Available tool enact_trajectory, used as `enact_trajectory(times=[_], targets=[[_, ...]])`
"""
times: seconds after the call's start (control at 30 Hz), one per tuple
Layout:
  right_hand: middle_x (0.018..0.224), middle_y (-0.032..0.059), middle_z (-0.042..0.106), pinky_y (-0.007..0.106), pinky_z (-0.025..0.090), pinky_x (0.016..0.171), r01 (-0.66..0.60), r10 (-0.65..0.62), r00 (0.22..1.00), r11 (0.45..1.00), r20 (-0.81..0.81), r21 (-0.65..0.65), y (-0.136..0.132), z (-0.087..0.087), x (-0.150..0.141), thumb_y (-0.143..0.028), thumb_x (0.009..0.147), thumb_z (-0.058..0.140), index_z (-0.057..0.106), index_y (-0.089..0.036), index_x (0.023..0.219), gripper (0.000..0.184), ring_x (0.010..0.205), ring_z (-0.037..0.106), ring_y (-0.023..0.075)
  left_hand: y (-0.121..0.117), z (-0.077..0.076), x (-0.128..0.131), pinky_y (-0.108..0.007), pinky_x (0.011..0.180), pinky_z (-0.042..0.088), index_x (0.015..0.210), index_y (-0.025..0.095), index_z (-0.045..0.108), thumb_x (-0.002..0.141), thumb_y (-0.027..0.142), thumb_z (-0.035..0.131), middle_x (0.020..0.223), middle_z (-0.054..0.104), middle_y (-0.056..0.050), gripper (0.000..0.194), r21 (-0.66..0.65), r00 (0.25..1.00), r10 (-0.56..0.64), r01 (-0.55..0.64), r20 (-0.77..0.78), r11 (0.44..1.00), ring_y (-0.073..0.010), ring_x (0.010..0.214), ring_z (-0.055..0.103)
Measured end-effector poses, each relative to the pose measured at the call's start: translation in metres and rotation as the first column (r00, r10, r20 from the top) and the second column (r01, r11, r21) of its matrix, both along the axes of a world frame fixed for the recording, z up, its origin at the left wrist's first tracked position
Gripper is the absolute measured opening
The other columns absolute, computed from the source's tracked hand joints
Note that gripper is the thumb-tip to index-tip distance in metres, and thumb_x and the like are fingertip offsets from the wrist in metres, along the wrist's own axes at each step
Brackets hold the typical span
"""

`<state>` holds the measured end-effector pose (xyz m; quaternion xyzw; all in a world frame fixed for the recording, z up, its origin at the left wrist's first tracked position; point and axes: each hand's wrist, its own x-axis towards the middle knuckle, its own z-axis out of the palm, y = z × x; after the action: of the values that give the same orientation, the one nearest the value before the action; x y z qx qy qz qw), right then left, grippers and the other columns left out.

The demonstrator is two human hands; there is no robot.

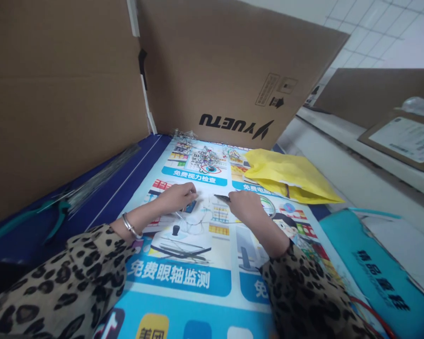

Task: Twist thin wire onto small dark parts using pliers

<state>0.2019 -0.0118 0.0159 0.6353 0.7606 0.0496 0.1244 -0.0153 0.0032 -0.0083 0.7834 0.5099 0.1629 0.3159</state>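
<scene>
My left hand (177,197) is over the printed poster, thumb and fingers pinched together. A thin silvery wire (194,228) trails in loose bends just below it and seems to run up into the pinch. Across a small gap, my right hand (247,208) is closed round a dark tool with a narrow pointed tip (222,198), aimed at the left hand; its handle is hidden in the fist. Several thin dark wire pieces (180,248) are strewn on the poster nearer to me. Farther back sits a tangled heap of bent wires (205,157).
A bundle of straight wires (104,175) and a teal-handled tool (24,221) are at left. A yellow bag (289,174) lies behind my right hand, a teal package (378,273) at right. Cardboard walls (233,61) stand behind and to the left.
</scene>
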Motion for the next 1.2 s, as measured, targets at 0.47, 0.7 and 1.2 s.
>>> enact_trajectory(times=[0.47,0.7,1.2], targets=[[0.088,0.0071,0.065,0.024,0.034,0.057,0.015,-0.006,0.995,0.995,-0.1,0.097,-0.005,0.032,0.013,-0.046,0.081,0.044,0.061,-0.02,0.09,0.032,0.079,0.058,0.0192,0.017,-0.015,-0.011,-0.024,0.056,0.034,0.081,0.023,0.058,0.076,0.04,0.046,0.079,0.065,0.0,0.021,0.225,0.994,0.064,-0.042,-0.091,0.973,-0.0169,0.072,0.057],[0.083,0.0055,0.064,0.024,0.028,0.054,-0.04,0.062,0.979,0.993,-0.196,0.115,-0.021,0.04,0.002,-0.046,0.081,0.044,0.061,-0.02,0.087,0.031,0.073,0.056,0.0171,0.021,-0.02,-0.014,-0.023,0.057,0.037,0.079,0.02,0.06,0.075,0.036,0.048,0.073,0.064,0.0,0.021,0.177,0.999,0.04,-0.044,0.023,0.983,-0.0147,0.068,0.056],[0.093,0.0054,0.064,0.026,0.036,0.076,-0.464,0.363,0.798,0.879,-0.481,-0.107,-0.094,0.003,-0.026,-0.036,0.078,0.056,0.061,-0.019,0.1,0.028,0.09,0.055,0.0171,0.021,-0.021,-0.017,-0.023,0.058,0.036,0.082,0.018,0.061,0.074,0.033,0.047,0.071,0.062,-0.001,0.021,0.203,1.0,-0.003,-0.003,0.029,0.979,-0.0131,0.065,0.054]])
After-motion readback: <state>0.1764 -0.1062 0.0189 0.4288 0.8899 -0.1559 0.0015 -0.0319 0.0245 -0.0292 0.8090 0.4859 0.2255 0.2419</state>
